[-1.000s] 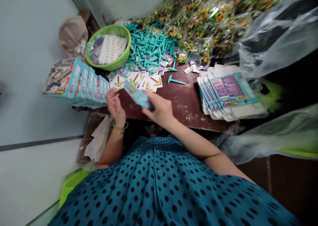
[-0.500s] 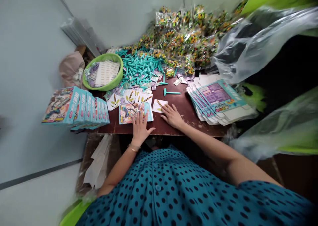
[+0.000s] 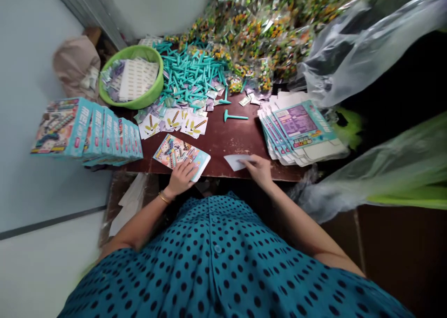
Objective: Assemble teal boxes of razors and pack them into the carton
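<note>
My left hand (image 3: pixel 182 176) lies over the near side of a flat printed box (image 3: pixel 174 152), fingers bent on its face and the thumb hidden. The box sits askew, one corner at the table's front edge. Between thumb and fingers of my right hand (image 3: pixel 260 169) is a paper card (image 3: pixel 235 161), lifted at the front edge with its pale blank side showing. Beyond the hands lies a single turquoise plastic hammer-shaped piece (image 3: pixel 235 117). Several printed cards (image 3: pixel 173 118) with a yellow-green and brown picture are spread behind the box.
Filled boxes (image 3: pixel 87 129) stand in a row at left, near a green basket (image 3: pixel 159 83) of sheets and sachets. Turquoise pieces (image 3: pixel 190 71) heap behind, beside bags of colourful bits (image 3: pixel 258 29). Flattened cartons (image 3: pixel 303 125) are stacked at right, by clear plastic sheeting (image 3: pixel 331 76).
My right hand has picked the card up off the table and drawn it right and nearer. Under my left hand the box has turned and come toward the front edge. The view has shifted.
</note>
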Tool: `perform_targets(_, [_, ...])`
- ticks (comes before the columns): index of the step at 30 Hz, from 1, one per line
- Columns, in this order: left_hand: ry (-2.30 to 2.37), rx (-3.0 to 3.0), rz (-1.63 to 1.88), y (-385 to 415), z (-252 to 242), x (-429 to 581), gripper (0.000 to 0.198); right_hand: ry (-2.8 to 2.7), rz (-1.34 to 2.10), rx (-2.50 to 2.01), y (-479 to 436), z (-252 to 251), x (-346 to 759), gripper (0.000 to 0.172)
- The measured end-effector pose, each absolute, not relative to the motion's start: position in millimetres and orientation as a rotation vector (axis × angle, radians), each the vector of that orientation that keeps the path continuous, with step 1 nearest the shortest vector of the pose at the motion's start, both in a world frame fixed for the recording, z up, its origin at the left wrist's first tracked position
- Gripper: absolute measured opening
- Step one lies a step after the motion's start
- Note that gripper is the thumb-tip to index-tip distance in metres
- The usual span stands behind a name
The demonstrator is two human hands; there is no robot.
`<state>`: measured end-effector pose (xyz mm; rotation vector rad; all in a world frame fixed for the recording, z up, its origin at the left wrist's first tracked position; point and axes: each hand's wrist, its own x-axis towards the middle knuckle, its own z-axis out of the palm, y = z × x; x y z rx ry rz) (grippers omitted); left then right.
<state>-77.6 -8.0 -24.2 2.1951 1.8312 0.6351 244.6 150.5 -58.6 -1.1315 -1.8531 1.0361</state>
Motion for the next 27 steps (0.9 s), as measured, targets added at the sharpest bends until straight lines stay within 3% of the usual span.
perform_targets(5, [2.146,1.839,1.342,2,43,-78,0.035,-1.989,0.849,-0.741,178,23,193,0.027])
perform_targets(8, [2.147,1.611,1.523,11,72,-79,0.043,-2.229,0.616,-0.377,166,63,139,0.025])
perform_targets(13, [2.183,1.441,1.613,10,85,-86,0.048,-2.371,0.505,0.046,177,52,57,0.033])
perform_targets(15, [2.302,1.328,1.707,5,85,-92,0.05,-2.321,0.56,-0.263,226,30,56,0.032])
perform_targets(18, [2.414,1.29,1.721,-4,85,-99,0.052,-2.277,0.549,-1.157,322,-1,90,0.033])
perform_targets(20, [2.418,1.401,1.641,-6,87,-99,0.049,-2.273,0.545,-1.409,372,-18,115,0.033])
perform_targets(23, [2.412,1.537,1.527,-3,89,-94,0.045,-2.321,0.582,-1.493,400,-33,133,0.031])
perform_targets(27, [2.403,1.512,1.507,9,89,-90,0.041,-2.151,0.7,-1.277,351,-17,112,0.029])
